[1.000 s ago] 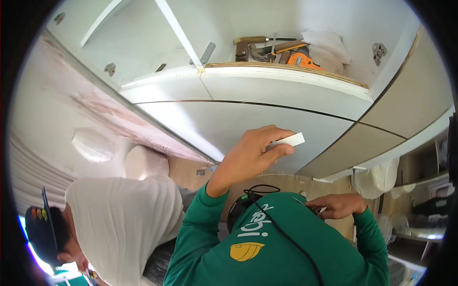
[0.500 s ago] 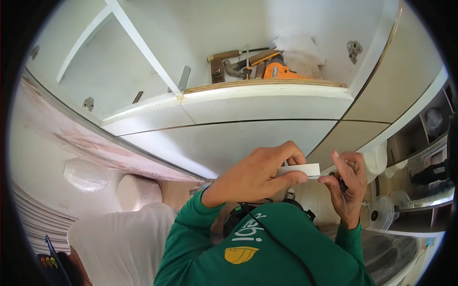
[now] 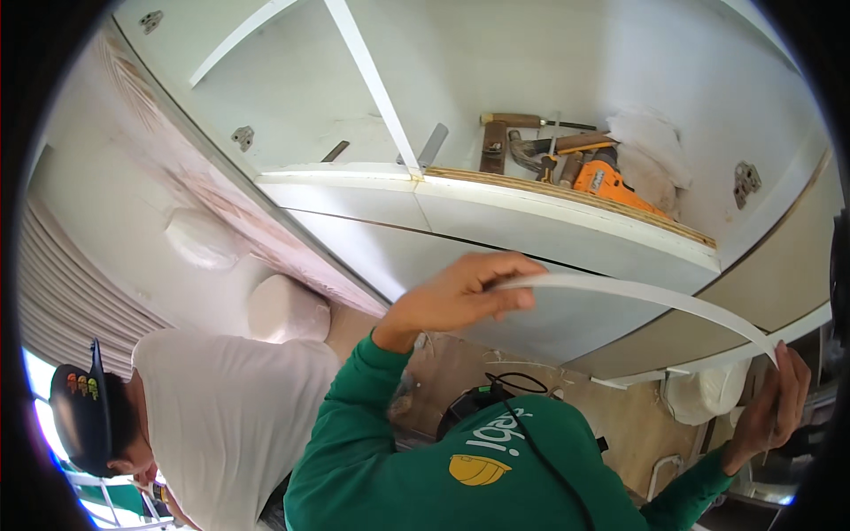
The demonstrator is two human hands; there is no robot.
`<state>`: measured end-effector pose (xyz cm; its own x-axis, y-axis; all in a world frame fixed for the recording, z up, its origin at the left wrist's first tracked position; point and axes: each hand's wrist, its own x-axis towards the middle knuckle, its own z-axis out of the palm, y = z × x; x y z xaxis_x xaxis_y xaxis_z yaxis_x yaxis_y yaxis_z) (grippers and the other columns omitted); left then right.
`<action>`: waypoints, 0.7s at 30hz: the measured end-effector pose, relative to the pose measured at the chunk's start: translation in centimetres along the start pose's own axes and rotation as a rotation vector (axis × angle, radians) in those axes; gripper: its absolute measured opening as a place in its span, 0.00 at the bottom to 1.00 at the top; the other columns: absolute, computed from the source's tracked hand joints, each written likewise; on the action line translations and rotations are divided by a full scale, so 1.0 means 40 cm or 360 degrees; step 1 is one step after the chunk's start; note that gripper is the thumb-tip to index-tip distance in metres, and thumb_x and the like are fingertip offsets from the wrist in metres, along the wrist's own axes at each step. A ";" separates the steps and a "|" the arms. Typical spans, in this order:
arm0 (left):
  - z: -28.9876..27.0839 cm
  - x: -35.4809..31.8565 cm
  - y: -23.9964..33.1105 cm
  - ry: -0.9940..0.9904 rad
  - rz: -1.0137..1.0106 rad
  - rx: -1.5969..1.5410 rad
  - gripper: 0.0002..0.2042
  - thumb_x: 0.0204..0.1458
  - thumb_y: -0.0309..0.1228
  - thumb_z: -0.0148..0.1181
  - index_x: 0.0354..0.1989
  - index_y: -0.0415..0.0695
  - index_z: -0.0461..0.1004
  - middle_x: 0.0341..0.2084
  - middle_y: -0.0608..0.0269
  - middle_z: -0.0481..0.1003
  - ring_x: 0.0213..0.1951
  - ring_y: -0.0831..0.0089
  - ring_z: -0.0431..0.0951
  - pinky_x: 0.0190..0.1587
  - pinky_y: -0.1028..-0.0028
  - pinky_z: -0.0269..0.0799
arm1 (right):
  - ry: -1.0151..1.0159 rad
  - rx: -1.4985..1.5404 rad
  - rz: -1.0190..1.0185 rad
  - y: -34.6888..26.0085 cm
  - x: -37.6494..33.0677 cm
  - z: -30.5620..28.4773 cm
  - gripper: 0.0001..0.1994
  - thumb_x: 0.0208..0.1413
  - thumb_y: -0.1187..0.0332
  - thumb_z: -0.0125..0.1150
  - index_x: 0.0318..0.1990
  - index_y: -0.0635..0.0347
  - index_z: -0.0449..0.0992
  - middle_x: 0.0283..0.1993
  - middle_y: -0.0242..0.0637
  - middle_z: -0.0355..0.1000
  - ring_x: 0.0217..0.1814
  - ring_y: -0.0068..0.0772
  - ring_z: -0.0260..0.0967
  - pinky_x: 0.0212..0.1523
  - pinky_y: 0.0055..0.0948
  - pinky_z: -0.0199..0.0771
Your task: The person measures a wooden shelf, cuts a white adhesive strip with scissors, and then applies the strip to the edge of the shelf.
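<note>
As a cabinet point(image 3: 509, 53) yawns open, white strip point(image 3: 655, 295) bows!

Beyond the left hand point(image 3: 456, 296) stands that cabinet; the strip spans left fingers point(image 3: 512, 264) to right hand point(image 3: 775, 403), both pinching. An easy, even bend should dodge kinks. Lengthwise it arches rightward, dipping toward the right fingers point(image 3: 792, 370).

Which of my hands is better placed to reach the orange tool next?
Left, probably: your left hand looks nearer the orange tool in the cabinet; your right hand is farther out to the side. Both hold the strip, so the left would first have to let go.
</note>
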<state>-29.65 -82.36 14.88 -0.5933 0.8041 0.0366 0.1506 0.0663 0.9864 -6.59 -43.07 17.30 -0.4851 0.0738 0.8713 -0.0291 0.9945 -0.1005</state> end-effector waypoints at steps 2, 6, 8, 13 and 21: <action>-0.021 -0.029 0.019 0.0324 0.0135 0.0015 0.19 0.64 0.26 0.66 0.63 0.44 0.78 0.42 0.64 0.80 0.38 0.78 0.78 0.38 0.76 0.74 | 0.0033 -0.0058 0.0062 0.023 -0.005 0.010 0.15 0.58 0.88 0.58 0.51 0.72 0.83 0.48 0.55 0.79 0.48 0.50 0.79 0.50 0.41 0.80; -0.074 -0.025 0.003 0.0873 0.0934 0.1092 0.17 0.54 0.17 0.67 0.50 0.49 0.87 0.47 0.62 0.81 0.41 0.66 0.79 0.41 0.72 0.75 | 0.0151 0.0109 0.0113 0.041 -0.014 0.061 0.16 0.59 0.89 0.59 0.52 0.70 0.83 0.49 0.54 0.79 0.50 0.49 0.79 0.50 0.42 0.81; -0.091 -0.012 0.011 0.1140 0.1102 0.1782 0.22 0.47 0.16 0.68 0.51 0.51 0.87 0.44 0.66 0.81 0.40 0.65 0.78 0.41 0.71 0.75 | 0.0136 0.0231 -0.0107 0.037 0.005 0.081 0.16 0.58 0.89 0.60 0.51 0.69 0.83 0.48 0.52 0.79 0.48 0.47 0.78 0.48 0.39 0.81; -0.121 -0.003 -0.036 0.1662 0.1167 0.2377 0.28 0.35 0.15 0.68 0.50 0.50 0.88 0.37 0.69 0.79 0.38 0.67 0.76 0.41 0.69 0.76 | -0.0034 0.0087 -0.0158 -0.004 0.017 0.129 0.14 0.57 0.87 0.63 0.49 0.67 0.85 0.43 0.46 0.75 0.41 0.43 0.74 0.40 0.37 0.76; -0.128 0.035 -0.088 0.1800 0.1098 0.2081 0.21 0.42 0.14 0.72 0.48 0.40 0.87 0.37 0.63 0.77 0.40 0.63 0.80 0.42 0.68 0.80 | -0.0135 -0.0103 -0.0506 -0.029 0.069 0.203 0.17 0.51 0.86 0.67 0.50 0.70 0.84 0.43 0.48 0.75 0.40 0.47 0.74 0.38 0.40 0.74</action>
<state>-35.08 -84.49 12.29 -0.2659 0.1940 0.9443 0.6747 0.7371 0.0385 -15.01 -44.62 15.93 -0.5316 -0.2447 0.8109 -0.1365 0.9696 0.2032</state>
